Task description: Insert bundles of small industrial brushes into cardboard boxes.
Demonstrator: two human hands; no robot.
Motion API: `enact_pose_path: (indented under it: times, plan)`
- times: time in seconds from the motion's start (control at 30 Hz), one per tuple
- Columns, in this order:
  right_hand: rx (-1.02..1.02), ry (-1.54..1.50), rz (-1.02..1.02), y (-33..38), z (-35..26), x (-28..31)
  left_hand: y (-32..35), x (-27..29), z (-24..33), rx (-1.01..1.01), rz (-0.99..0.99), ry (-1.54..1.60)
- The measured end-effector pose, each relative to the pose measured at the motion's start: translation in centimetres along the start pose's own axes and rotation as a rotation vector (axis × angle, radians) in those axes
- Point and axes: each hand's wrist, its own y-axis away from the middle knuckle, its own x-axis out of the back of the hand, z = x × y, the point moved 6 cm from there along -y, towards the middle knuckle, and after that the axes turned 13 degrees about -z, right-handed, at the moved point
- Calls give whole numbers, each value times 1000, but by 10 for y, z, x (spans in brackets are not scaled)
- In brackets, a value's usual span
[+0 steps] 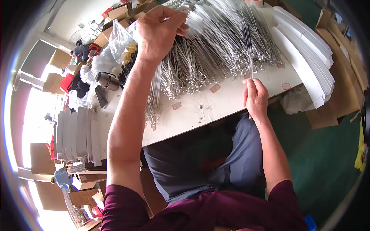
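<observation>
A large heap of thin wire brushes [200,57] with looped metal ends lies fanned across the white table [181,123], loops toward me. My right hand [257,96] is closed around a few upright wire brushes [250,65] at the table's front edge. Dark bristles show higher up on them, and their ends poke out below my fist. My left hand [157,36] is raised over the far left of the heap. Its thumb and fingertips are pinched together near pale brush tips; what sits between them is too small to make out.
Stacks of folded white card [304,57] lie at the right, with another stack [77,134] at the left. A metal flask [108,81] and a clear plastic bag [118,40] stand left of the heap. An open cardboard box [335,100] is at the right.
</observation>
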Motion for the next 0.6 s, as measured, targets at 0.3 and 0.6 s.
enact_pose_path:
  times: [0.3,0.6]
  plan:
    - [5,0,-38,-3,5,1,-9,84,51,-200,65,118]
    - [40,-112,-2,-4,6,13,24,96,89,-63,98,384]
